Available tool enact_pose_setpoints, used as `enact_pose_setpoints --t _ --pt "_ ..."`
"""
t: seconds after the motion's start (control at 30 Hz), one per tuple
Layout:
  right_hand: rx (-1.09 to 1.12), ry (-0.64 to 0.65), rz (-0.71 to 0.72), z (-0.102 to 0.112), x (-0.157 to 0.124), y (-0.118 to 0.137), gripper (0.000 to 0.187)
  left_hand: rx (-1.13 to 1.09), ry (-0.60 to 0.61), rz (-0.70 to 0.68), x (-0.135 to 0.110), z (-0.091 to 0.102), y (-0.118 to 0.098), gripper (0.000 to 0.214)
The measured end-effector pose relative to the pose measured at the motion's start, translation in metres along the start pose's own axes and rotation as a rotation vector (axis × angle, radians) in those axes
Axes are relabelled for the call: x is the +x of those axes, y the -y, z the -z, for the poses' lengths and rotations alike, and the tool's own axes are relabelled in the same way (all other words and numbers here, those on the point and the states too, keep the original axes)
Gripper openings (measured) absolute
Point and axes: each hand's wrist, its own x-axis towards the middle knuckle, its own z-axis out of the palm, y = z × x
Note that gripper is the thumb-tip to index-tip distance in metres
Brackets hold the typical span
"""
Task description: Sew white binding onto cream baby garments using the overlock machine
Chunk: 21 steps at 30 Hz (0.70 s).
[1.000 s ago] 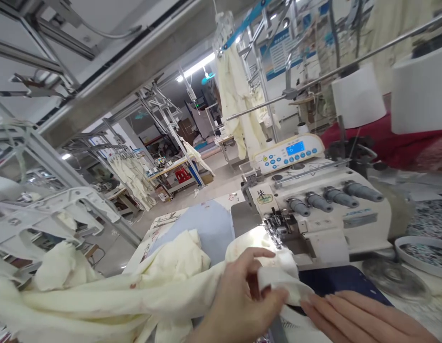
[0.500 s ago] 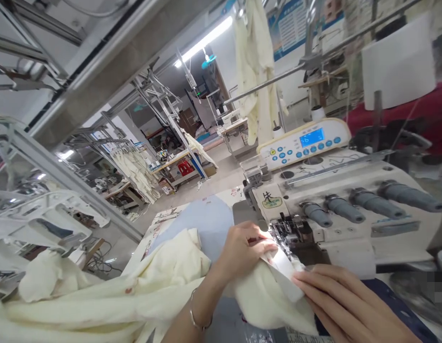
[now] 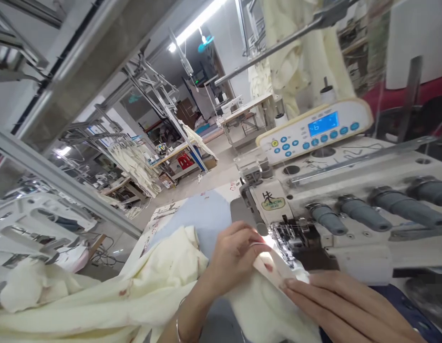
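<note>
Pinched between the thumb and fingers of my left hand (image 3: 235,257) is the upper edge of a cream fabric piece (image 3: 260,305), just in front of the needle area of an overlock sewing machine (image 3: 278,200). My right hand (image 3: 349,302) holds the same edge lower down, its fingers together and fingertips on a pale folded strip (image 3: 278,271). The machine's lamp brightens the strip beside the presser foot. My right thumb is hidden. A long cream garment heap (image 3: 163,271) spreads left over the table, behind my left forearm.
The control panel (image 3: 315,128) with a lit blue display tops the machine. Grey thread tensioners (image 3: 328,218) jut from its front. A metal rail (image 3: 271,50) crosses above, with cream garments (image 3: 295,57) hanging behind. A pale blue sheet (image 3: 202,214) covers part of the table.
My view has shifted, so the machine looks larger and further right. Both hands stay on the fabric beside the presser foot. The strip between them now looks more curved and shaded.
</note>
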Motion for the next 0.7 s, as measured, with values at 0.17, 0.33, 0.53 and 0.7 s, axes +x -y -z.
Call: enact_pose_setpoints --t 0.17,0.33,0.53,0.7 --pt "-0.02 -0.084 -0.066 0.001 -0.004 -0.002 0.038 0.062 0.062 0.125 0.008 -0.007 0.002 0.017" --pt "-0.115 0.069 0.014 -0.005 -0.02 0.002 0.04 0.174 0.091 0.131 0.009 -0.011 0.0 0.019" --pt "-0.081 0.022 0.016 -0.006 -0.022 0.003 0.039 0.337 0.12 0.17 0.008 -0.01 -0.012 0.019" --pt "-0.128 0.009 0.074 0.003 -0.02 0.001 0.036 0.429 0.136 0.292 -0.003 -0.006 -0.021 0.017"
